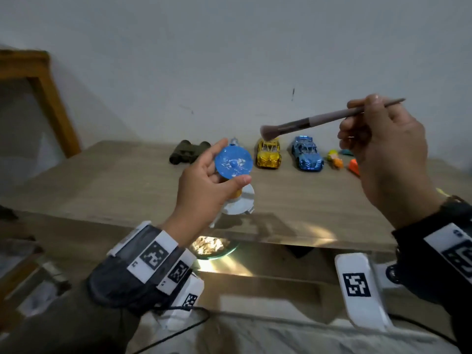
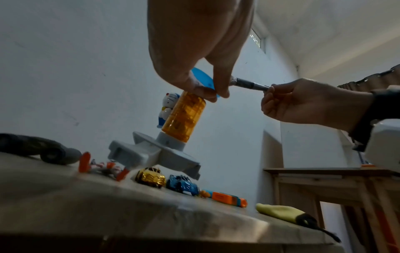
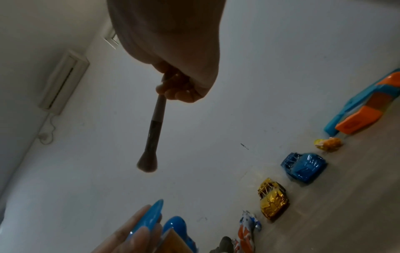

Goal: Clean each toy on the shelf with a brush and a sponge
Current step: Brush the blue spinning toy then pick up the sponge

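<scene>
My left hand (image 1: 204, 175) grips a toy with a round blue top (image 1: 233, 162), an orange see-through barrel (image 2: 184, 118) and a grey base (image 2: 155, 154), lifted above the wooden shelf (image 1: 127, 190). A blue and white cat figure (image 2: 168, 107) clings to the barrel. My right hand (image 1: 383, 149) pinches the handle of a soft makeup-style brush (image 1: 306, 122). The bristles (image 1: 269, 132) hover up and right of the blue top, apart from it. In the right wrist view the brush (image 3: 154, 133) points away from the palm, toward the blue top (image 3: 149, 217).
Along the wall stand dark binoculars (image 1: 189, 152), a gold car (image 1: 268, 154), a blue car (image 1: 306, 153), a small yellow-orange figure (image 1: 335, 159) and an orange-teal toy (image 3: 368, 109). An orange-white robot figure (image 2: 103, 166) lies behind. A yellow sponge (image 2: 279, 212) sits near the shelf's edge.
</scene>
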Available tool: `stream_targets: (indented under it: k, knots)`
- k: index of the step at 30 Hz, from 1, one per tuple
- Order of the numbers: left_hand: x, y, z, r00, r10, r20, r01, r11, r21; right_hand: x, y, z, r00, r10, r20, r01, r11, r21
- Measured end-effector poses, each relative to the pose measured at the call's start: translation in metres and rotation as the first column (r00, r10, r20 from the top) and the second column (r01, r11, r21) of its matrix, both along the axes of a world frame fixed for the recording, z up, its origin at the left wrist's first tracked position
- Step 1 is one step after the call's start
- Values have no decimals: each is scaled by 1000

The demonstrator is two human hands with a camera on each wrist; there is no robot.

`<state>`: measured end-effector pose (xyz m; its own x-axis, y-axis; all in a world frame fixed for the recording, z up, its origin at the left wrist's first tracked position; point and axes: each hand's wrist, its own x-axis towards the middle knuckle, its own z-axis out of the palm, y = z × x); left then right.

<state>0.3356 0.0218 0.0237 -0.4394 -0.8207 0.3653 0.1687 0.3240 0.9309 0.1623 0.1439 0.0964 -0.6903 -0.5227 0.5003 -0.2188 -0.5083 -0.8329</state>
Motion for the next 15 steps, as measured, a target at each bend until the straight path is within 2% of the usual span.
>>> stream_targets:
  k: [5, 8, 12, 15]
  knots:
    - [-15, 43, -36, 996, -68, 66, 66, 997, 29, -4, 28, -28, 998, -41, -52, 37, 996, -77]
    - [-19, 50, -44, 991, -87, 100, 86, 996, 18, -6, 27, -49, 994, -34, -103, 29, 998, -51]
    - [-23, 49, -41, 990, -91, 111, 92, 996, -1, -5, 24, -55, 973, -54, -223, 54, 999, -4]
    - [-25, 50, -39, 990, -98, 101, 98, 995, 2, -2, 25, -52, 916, -114, -384, 122, 993, -5]
